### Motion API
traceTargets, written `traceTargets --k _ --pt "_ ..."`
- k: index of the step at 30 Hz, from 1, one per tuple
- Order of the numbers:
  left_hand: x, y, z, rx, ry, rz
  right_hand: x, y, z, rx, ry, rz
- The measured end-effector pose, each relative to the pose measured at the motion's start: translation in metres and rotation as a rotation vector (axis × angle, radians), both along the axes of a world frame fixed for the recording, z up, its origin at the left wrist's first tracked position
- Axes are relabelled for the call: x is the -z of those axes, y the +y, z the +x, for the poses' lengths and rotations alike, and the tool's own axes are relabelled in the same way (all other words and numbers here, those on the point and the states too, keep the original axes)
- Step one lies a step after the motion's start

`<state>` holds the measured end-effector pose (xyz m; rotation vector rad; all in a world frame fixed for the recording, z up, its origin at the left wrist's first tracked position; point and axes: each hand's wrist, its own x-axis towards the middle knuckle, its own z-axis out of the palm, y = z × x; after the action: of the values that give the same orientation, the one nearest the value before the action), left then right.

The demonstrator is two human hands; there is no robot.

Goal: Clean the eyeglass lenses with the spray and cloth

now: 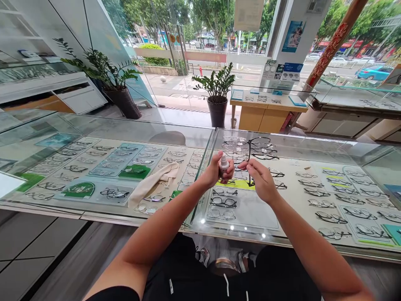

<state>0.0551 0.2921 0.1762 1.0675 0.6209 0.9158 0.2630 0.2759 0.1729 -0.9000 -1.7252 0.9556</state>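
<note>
My left hand (216, 170) is wrapped round a small clear spray bottle (223, 162) with a white top, held upright above the glass counter. Just to its right, my right hand (260, 179) pinches a pair of dark-framed eyeglasses (249, 151) by the frame. The glasses are turned on end, and one thin dark part hangs below my fingers. Bottle and glasses are close together but apart. A cream cloth (153, 182) lies crumpled on the counter top to the left of my hands.
Under the glass of the counter (200, 228) lie rows of eyeglasses on pale trays. Beyond it stand two potted plants (217, 109) (123, 98) and a wooden display table (265, 119) by the window. A round stool back (167, 138) shows behind the left case.
</note>
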Motion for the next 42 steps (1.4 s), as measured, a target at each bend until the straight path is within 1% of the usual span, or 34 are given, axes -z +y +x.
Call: traceTargets --k 3,7,12,14,17,20,25,30,33,35,37,40,42 --pt "0.004 0.0 0.002 -0.039 0.057 0.016 -0.003 -0.002 -0.001 -0.101 0.036 -0.08" --pt "0.008 0.001 0.001 -0.036 0.098 0.014 -0.006 -0.004 -0.003 -0.219 0.078 -0.166" --pt "0.013 0.001 0.0 -0.046 0.133 0.067 -0.01 -0.005 -0.005 -0.332 0.122 -0.21" --pt "0.013 0.001 0.0 -0.051 0.14 0.077 -0.011 -0.005 -0.006 -0.354 0.146 -0.216" --pt "0.013 0.0 0.001 -0.059 0.141 0.063 -0.009 -0.003 -0.004 -0.352 0.161 -0.225" --pt "0.013 0.0 0.002 -0.048 0.17 0.064 -0.006 0.002 0.0 -0.315 0.2 -0.227" --pt "0.013 -0.003 0.003 0.087 0.282 0.145 -0.003 0.01 0.005 -0.209 0.31 -0.247" --pt "0.015 -0.006 0.005 0.156 0.371 0.213 -0.004 0.011 0.004 -0.192 0.312 -0.248" --pt "0.015 -0.005 0.004 0.179 0.335 0.202 -0.004 0.009 0.004 -0.198 0.319 -0.261" --pt "0.014 0.0 0.001 0.11 0.275 0.206 -0.005 0.009 0.004 -0.207 0.346 -0.276" --pt "0.014 0.008 -0.007 -0.042 0.214 0.216 -0.007 0.01 0.005 -0.207 0.372 -0.286" --pt "0.016 0.03 -0.029 -0.384 0.139 0.229 -0.008 0.011 0.007 -0.202 0.398 -0.275" --pt "0.021 0.047 -0.049 -0.648 0.154 0.261 -0.007 0.012 0.008 -0.195 0.397 -0.266"
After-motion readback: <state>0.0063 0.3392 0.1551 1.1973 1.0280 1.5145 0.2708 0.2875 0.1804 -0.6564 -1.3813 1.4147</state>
